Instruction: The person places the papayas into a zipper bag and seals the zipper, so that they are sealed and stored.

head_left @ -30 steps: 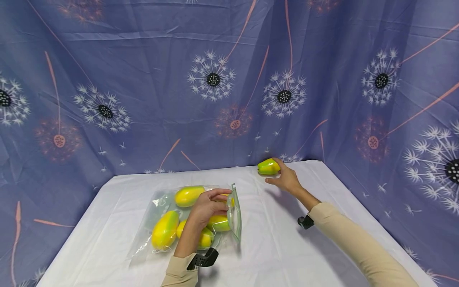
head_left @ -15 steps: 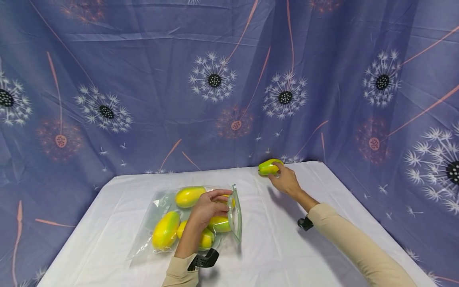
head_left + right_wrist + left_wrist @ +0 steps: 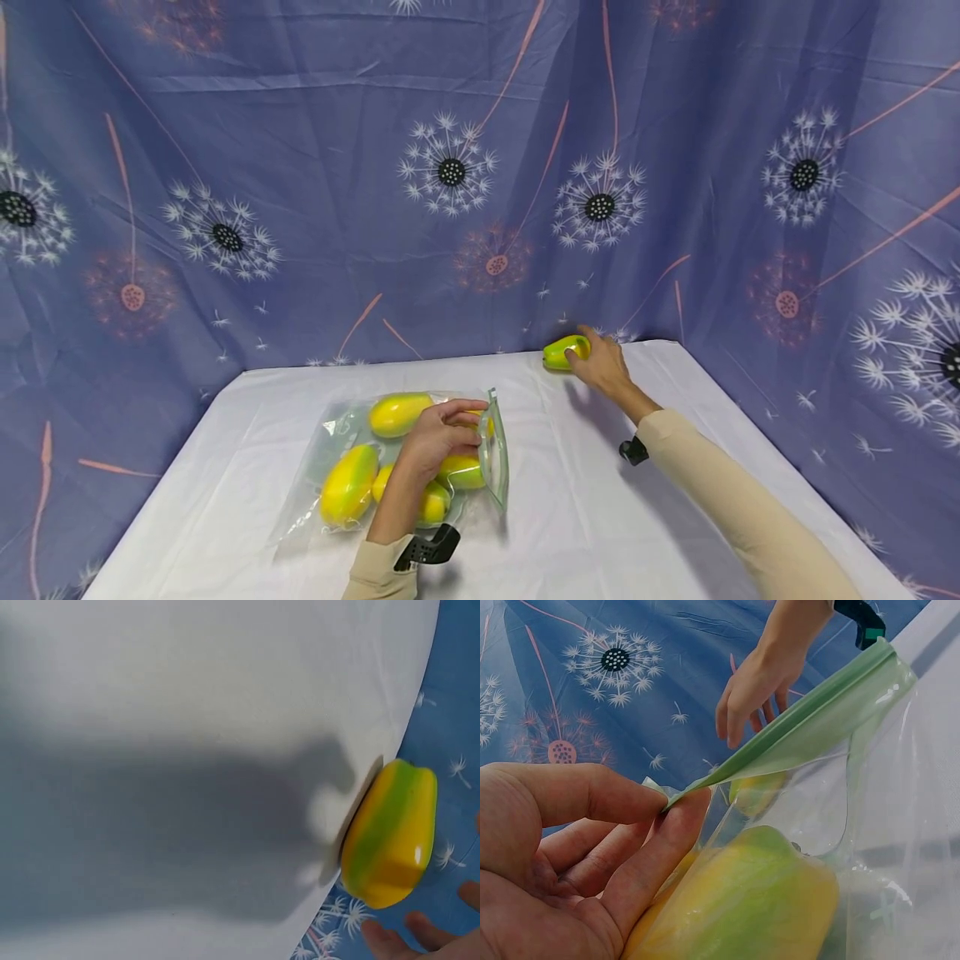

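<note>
A clear zip bag (image 3: 326, 433) with a green rim lies on its side, its mouth facing right. Inside are several yellow-green papayas (image 3: 349, 485). My left hand (image 3: 432, 440) pinches the green rim between thumb and fingers, as the left wrist view shows up close. At the table's back edge lies a single papaya (image 3: 561, 352). My right hand (image 3: 604, 363) is spread about its right end, thumb in front and fingers toward the back. In the right wrist view, the fingertips (image 3: 386, 941) look apart from this papaya (image 3: 390, 832).
A white cloth covers the table (image 3: 555, 517). Right behind its back edge hangs a blue curtain (image 3: 337, 208) with dandelion prints, which also runs along both sides. Each wrist carries a black camera band (image 3: 429, 547).
My right hand has shifted around the lone papaya, its fingers moving toward the far side and its thumb in front. The left hand keeps its pinch on the bag's rim.
</note>
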Demonstrator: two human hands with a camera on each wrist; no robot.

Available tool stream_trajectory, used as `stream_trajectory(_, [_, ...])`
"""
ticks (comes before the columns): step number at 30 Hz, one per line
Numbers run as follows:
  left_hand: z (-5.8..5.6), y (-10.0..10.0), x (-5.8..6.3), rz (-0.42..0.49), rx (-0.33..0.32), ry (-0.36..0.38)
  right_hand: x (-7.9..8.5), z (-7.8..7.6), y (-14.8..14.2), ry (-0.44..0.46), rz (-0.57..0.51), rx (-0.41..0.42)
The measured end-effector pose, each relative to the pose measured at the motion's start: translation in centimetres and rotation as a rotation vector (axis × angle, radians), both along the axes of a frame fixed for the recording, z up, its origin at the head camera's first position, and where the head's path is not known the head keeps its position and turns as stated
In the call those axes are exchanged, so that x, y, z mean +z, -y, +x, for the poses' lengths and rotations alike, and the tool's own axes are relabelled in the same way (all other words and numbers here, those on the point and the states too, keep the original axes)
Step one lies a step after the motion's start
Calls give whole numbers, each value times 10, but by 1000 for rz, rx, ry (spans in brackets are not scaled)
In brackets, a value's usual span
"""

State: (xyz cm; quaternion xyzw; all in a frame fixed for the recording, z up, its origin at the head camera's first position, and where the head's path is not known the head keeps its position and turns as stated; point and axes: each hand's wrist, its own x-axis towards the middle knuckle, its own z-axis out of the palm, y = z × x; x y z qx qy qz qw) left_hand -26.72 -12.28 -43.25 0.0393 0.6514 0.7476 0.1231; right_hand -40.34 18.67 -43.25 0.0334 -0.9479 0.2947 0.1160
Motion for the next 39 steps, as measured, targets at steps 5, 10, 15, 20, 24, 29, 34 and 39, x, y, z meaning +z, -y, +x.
stream_trajectory(5, [1,-1,-1,-4,1,-4,-1,-10,-4,53,9,-25])
stream_trajectory(10, [1,-1,-1,-17,3,-11,-4,-17,-7,109,13,-39])
stream_trajectory(15, [1,-3,0,-28,2,-7,-5,-18,-9,167,-5,-56])
stream_trajectory(20, [1,-3,1,-25,7,-8,-7,-19,-9,181,5,-41])
stream_trajectory(24, [1,-2,2,-24,6,-10,-9,-20,-10,181,22,-33])
stream_trajectory(29, [0,-1,2,-18,4,-16,-10,-20,-11,173,26,-25])
stream_trajectory(34, [0,0,1,-16,9,-9,-9,-16,-7,119,30,-15])
stream_trajectory(39, [0,0,0,-15,7,-7,-13,-17,-9,110,1,-43])
